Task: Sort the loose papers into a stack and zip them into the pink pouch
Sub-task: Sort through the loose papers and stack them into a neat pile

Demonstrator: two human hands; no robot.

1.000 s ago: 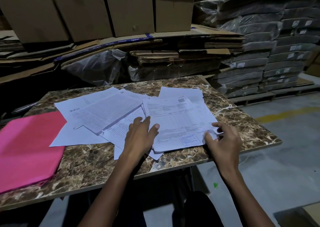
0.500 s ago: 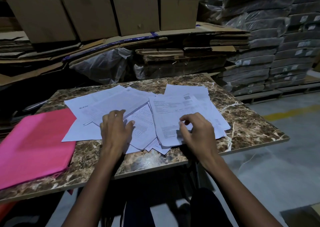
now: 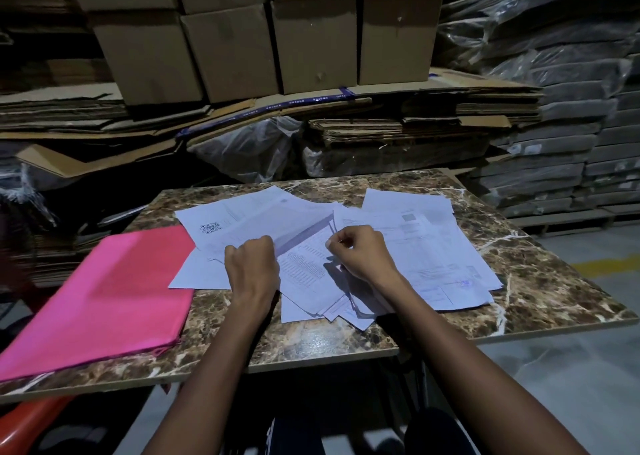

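Lying spread across the marble-patterned desk (image 3: 540,281) are the loose papers (image 3: 433,246), overlapping one another. Both hands are working in their midst: the left hand (image 3: 252,267) is curling its fingers over a sheet's edge, while the right hand (image 3: 363,257) is pinching another sheet. The pink pouch (image 3: 104,298) is lying flat just left of them.

Dim, slightly soft picture; wide-angle bending at edges.
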